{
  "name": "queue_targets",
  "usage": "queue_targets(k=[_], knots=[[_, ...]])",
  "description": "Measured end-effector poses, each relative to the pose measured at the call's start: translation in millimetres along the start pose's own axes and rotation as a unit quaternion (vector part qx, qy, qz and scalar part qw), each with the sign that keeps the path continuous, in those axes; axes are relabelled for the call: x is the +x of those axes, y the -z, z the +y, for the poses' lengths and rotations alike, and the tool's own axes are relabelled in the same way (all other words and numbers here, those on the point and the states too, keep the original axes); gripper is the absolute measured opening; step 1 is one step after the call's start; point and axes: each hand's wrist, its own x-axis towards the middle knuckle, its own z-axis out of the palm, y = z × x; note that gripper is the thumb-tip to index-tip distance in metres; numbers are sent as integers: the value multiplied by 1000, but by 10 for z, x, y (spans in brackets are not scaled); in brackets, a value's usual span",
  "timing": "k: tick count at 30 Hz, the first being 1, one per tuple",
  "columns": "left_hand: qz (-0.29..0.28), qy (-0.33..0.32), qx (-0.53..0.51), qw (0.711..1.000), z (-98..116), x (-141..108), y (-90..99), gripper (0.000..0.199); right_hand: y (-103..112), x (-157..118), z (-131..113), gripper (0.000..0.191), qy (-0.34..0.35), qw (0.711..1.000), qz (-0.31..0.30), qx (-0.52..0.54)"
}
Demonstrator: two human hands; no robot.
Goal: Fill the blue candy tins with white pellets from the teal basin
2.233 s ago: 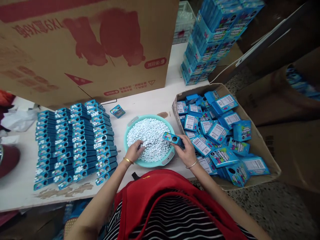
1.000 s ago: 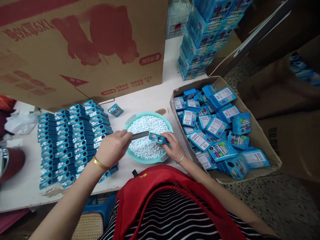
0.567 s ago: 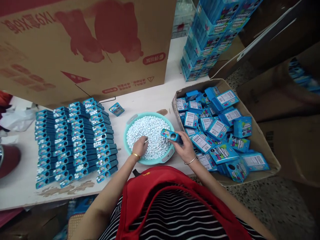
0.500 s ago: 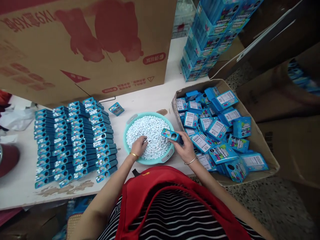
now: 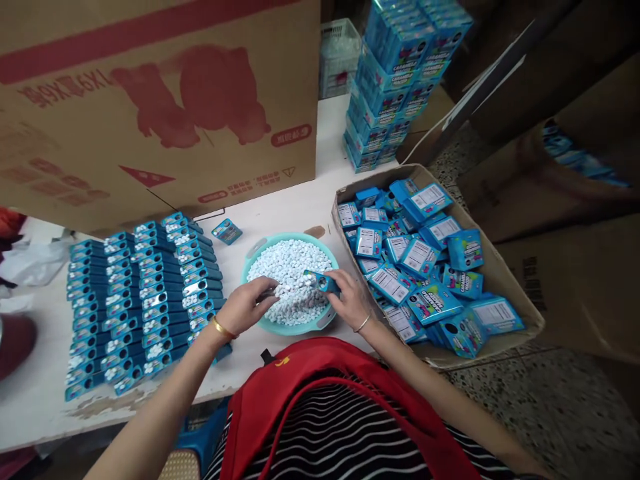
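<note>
My right hand is closed around a small blue candy box, tilted over the right side of a turquoise basin. The basin is full of small white candies. My left hand is at the basin's left side, thumb and fingers pinched on what looks like a small scoop. Its far part is hard to tell from the white candies reaching toward the box. To the left, rows of blue boxes stand with round holes upward, many with white candies showing on top.
A carton tray heaped with blue boxes is on the right. A single box lies behind the basin. Wrapped packs are stacked at the back, beside a large cardboard box. A white basket stands behind.
My left hand has lifted from the candies and moved left, rolling over. My right hand has brought the blue box lower and closer over the basin. The view has shifted slightly.
</note>
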Motion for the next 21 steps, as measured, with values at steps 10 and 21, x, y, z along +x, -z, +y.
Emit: queue_targets(k=[10, 21], knots=[[-132, 64, 339, 929, 1065, 229, 425, 19, -153, 32, -118, 45, 42, 998, -5, 36], [-37, 178, 264, 947, 185, -13, 310, 18, -78, 13, -130, 32, -23, 991, 43, 123]])
